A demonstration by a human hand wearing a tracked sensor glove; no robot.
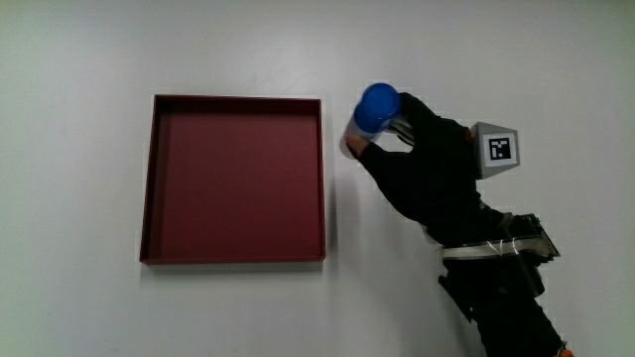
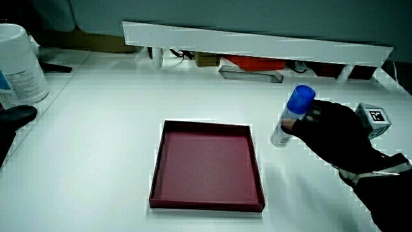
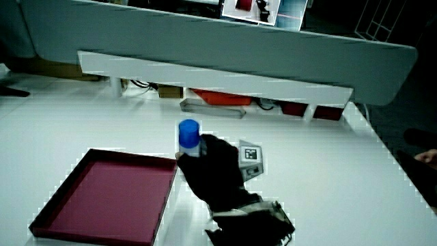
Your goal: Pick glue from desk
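Hand (image 1: 427, 169) beside red tray (image 1: 235, 178), fingers (image 2: 310, 117) curled tight round glue stick (image 2: 293, 116), blue cap up, tilted; stick base at desk (image 1: 89, 59), contact unclear.

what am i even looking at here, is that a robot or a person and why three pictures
It is a person, not a robot: one hand in a black glove, with a small patterned cube on its back. All three pictures show the same moment. One looks straight down on the white table; two look forward across it toward a low partition. On the table lies a shallow dark red tray, with nothing in it. Beside the tray, the hand grips a glue stick with a blue cap. In a side view a white tub stands at the table's edge.
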